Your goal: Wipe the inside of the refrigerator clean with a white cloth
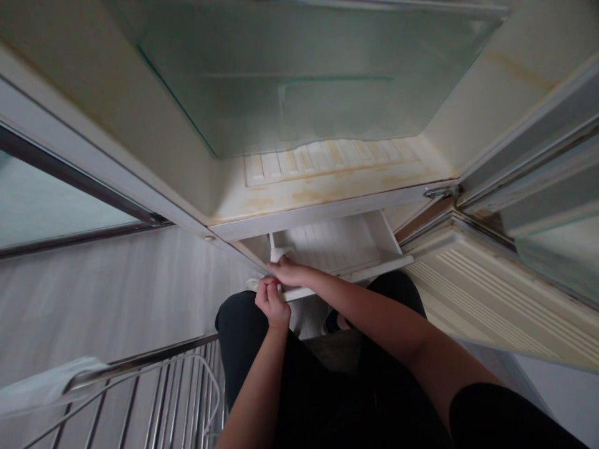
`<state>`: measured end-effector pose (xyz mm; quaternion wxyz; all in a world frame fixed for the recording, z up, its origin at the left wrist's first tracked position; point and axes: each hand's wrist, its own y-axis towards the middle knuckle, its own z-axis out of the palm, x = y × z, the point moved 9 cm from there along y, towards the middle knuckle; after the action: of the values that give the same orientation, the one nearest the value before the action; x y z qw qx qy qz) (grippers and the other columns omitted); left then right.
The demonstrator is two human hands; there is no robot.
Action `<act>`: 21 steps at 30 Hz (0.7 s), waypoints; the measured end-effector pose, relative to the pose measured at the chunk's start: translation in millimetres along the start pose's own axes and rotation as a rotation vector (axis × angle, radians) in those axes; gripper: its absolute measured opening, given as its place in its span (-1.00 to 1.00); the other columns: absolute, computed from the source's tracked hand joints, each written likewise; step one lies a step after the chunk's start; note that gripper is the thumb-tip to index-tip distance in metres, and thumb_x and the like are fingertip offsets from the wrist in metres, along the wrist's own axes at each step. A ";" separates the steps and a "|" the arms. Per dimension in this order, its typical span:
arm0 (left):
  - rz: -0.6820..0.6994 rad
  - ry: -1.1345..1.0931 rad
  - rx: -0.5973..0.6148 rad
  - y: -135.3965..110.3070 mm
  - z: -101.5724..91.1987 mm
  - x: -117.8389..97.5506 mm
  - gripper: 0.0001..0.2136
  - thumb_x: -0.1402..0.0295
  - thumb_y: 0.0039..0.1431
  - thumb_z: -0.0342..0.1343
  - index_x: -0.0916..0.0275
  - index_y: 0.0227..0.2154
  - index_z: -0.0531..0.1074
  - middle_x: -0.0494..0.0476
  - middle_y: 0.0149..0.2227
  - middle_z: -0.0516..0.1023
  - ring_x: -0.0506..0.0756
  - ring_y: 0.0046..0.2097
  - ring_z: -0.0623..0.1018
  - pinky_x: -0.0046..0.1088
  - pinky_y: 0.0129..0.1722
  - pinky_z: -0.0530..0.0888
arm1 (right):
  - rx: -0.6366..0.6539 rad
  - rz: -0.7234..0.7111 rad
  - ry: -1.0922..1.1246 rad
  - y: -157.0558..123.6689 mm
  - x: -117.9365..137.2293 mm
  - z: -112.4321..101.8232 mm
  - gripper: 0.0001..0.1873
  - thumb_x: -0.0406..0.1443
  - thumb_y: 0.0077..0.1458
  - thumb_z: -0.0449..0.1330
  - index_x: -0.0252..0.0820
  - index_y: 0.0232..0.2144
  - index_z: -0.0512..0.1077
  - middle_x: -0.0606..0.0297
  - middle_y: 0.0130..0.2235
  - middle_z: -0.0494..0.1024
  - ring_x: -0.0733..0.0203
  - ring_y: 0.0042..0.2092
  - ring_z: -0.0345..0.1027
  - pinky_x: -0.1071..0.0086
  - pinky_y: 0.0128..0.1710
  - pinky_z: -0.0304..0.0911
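Observation:
A white drawer (330,237) is pulled partly out below the cabinet compartment of an open fridge. At its front left corner my left hand (271,300) is closed round the edge of the drawer. My right hand (289,273) reaches across to the same corner with curled fingers, holding a small white wad (279,253), perhaps cloth or tissue, against the inside of the drawer's left wall. The fingertips of both hands are close together and partly hidden.
Above the drawer is a yellow-stained fridge floor (327,187) under a glass shelf (299,112). Open doors stand at the right, the lower one cream and ribbed (505,299). A metal rack (159,393) with a white cable is at the lower left, over the wooden floor (116,280).

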<state>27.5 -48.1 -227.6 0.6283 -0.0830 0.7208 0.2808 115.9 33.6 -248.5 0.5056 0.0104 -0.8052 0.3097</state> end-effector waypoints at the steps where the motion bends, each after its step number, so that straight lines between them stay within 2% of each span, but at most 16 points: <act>1: 0.000 -0.013 -0.003 0.0 0.0 0.0 -0.63 0.08 0.34 -0.04 0.18 -0.52 0.29 -0.04 -0.54 0.23 0.02 -0.45 0.27 -0.42 -0.37 0.27 | 0.008 -0.021 -0.103 -3.1 1.2 1.5 -0.81 -0.20 0.22 0.14 -0.19 -0.19 0.39 -0.07 0.07 0.48 -0.15 0.19 0.30 0.06 0.23 0.18; 3: -0.006 -0.037 -0.010 0.1 0.2 0.2 -0.61 0.07 0.34 -0.03 0.18 -0.55 0.23 -0.05 -0.55 0.19 0.01 -0.46 0.23 -0.43 -0.39 0.24 | -0.021 -0.050 -0.241 -9.0 2.8 1.8 -0.71 -0.21 0.23 0.14 -0.26 -0.07 0.40 -0.15 0.12 0.46 -0.21 0.19 0.31 0.00 0.24 0.16; 6: -0.017 -0.044 -0.026 0.4 0.1 0.7 -0.58 0.03 0.33 -0.03 0.16 -0.57 0.18 -0.06 -0.56 0.16 0.01 -0.47 0.20 -0.42 -0.41 0.22 | -0.130 -0.072 -0.289 -14.2 4.2 -3.3 -0.52 -0.11 0.30 0.08 -0.36 0.10 0.36 -0.24 0.03 0.50 -0.23 0.10 0.38 -0.06 0.19 0.21; 9: -0.002 -0.048 -0.030 0.8 -0.1 -1.4 -0.59 0.04 0.33 -0.03 0.16 -0.57 0.18 -0.06 -0.57 0.15 0.01 -0.48 0.19 -0.42 -0.42 0.21 | -0.127 -0.096 -0.311 -13.7 5.2 -2.6 -0.52 -0.09 0.30 0.07 -0.35 0.07 0.39 -0.22 -0.03 0.53 -0.22 0.04 0.43 -0.02 0.14 0.26; 12: 0.013 -0.052 -0.016 1.0 0.6 -4.1 -0.61 0.11 0.35 -0.02 0.17 -0.56 0.20 -0.06 -0.56 0.17 0.01 -0.47 0.20 -0.43 -0.42 0.21 | 0.014 -0.154 -0.465 -10.6 7.2 6.6 -0.63 -0.12 0.28 0.12 -0.28 -0.02 0.45 -0.16 0.02 0.52 -0.22 0.01 0.45 0.01 0.06 0.32; 14: 0.021 -0.060 -0.002 1.2 1.6 -5.4 -0.63 0.15 0.36 -0.02 0.18 -0.56 0.22 -0.06 -0.55 0.19 0.01 -0.47 0.21 -0.43 -0.41 0.21 | 0.095 -0.182 -0.493 -8.5 6.0 9.4 -0.68 -0.13 0.25 0.18 -0.21 -0.07 0.48 -0.07 0.01 0.54 -0.15 -0.05 0.47 0.08 0.00 0.36; 18: 0.048 -0.071 0.001 1.5 1.4 -6.7 -0.63 0.15 0.37 -0.04 0.19 -0.55 0.27 -0.04 -0.54 0.23 0.02 -0.46 0.25 -0.42 -0.39 0.23 | 0.220 -0.183 -0.326 -6.7 -4.1 3.0 -0.77 -0.14 0.24 0.20 -0.17 -0.23 0.52 0.19 -0.25 0.59 0.09 -0.19 0.46 0.32 -0.14 0.38; 21: 0.040 -0.015 -0.001 1.4 0.4 -4.4 -0.63 0.13 0.36 -0.05 0.19 -0.54 0.31 -0.04 -0.56 0.21 0.03 -0.46 0.26 -0.41 -0.39 0.24 | 0.412 -0.156 -0.277 -16.9 -16.3 -5.8 -0.75 -0.15 0.22 0.21 -0.19 -0.41 0.52 0.29 -0.39 0.56 0.20 -0.29 0.42 0.40 -0.24 0.33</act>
<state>28.1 -47.8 -223.0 0.6278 -0.0667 0.7175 0.2942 134.1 18.1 -252.0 0.4001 0.2177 -0.7834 0.4228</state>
